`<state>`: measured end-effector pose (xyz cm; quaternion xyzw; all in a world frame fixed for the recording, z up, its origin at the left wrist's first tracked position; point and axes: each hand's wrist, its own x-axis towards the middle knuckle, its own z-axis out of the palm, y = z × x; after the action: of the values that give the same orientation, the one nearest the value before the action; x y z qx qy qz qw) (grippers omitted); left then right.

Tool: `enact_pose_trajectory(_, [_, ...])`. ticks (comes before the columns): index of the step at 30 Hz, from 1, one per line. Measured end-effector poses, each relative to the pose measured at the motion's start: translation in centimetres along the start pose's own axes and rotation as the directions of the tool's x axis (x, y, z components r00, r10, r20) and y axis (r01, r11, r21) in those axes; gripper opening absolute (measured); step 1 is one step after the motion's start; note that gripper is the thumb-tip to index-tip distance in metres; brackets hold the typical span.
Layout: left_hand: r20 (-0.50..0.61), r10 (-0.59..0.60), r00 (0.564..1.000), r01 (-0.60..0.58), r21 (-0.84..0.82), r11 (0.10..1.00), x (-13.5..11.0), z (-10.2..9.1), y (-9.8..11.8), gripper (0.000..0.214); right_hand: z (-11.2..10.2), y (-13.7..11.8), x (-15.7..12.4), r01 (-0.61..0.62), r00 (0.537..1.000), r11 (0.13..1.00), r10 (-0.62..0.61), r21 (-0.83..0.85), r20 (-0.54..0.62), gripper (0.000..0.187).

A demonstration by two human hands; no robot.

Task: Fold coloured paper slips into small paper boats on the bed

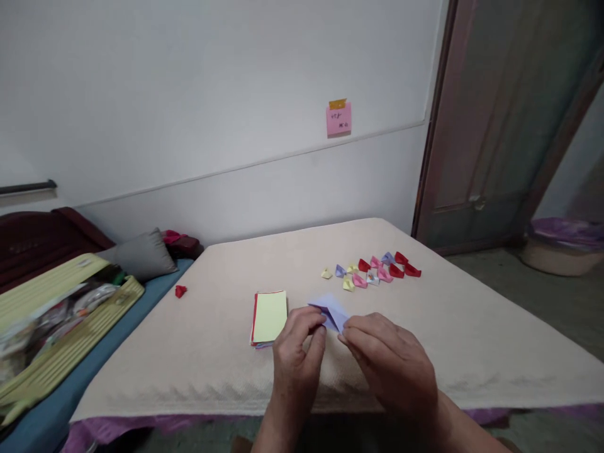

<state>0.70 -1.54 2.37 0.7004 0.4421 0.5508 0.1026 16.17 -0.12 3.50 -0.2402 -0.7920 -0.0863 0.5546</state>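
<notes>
A sheet of lavender paper (329, 308), partly folded with a raised flap, is held just above the front part of the cloth-covered table. My left hand (298, 343) pinches its left side between thumb and fingers. The lower right corner is gripped by my right hand (394, 358), whose fingertips are partly hidden. Left of my left hand lies a stack of coloured paper (270, 317), pale yellow on top with red showing at its edge. Beyond my hands, several small folded paper boats (372, 277) in red, pink, yellow and lavender sit in rough rows.
A small red folded paper piece (180, 291) lies at the left of the table (226, 264). Farther left is a sofa with a grey pillow (141, 253) and a yellow-green mat (70, 352). A pink note (338, 119) is taped to the wall. A basin (564, 248) stands at right.
</notes>
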Motion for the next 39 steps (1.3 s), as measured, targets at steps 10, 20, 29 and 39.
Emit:
enact_pose_trajectory(10, [-0.191, -0.160, 0.969, 0.156, -0.034, 0.987, -0.4, 0.2, -0.6, 0.018, -0.5, 0.2, -0.3, 0.038, 0.999, 0.999, -0.038, 0.005, -0.008, 0.015])
enact_pose_trajectory(20, [0.085, -0.645, 0.760, 0.386, -0.857, 0.342, 0.8, -0.5, 0.1, 0.018, 0.7, -0.4, -1.9, 0.159, 0.958, 0.959, -0.207, 0.235, 0.197, 0.029])
enact_pose_trajectory(29, [0.161, -0.663, 0.731, 0.412, -0.879, 0.241, 0.4, -0.9, -0.6, 0.005, 2.0, -0.2, -3.1, 0.447, 0.861, 0.891, -0.454, 0.082, 0.230, 0.027])
enact_pose_trajectory(39, [0.176, -0.563, 0.807, 0.499, -0.712, 0.493, 0.4, -1.6, -1.4, 0.008, 1.3, -0.4, -1.0, -0.612, 0.788, 0.726, 0.593, 0.314, 0.165, 0.011])
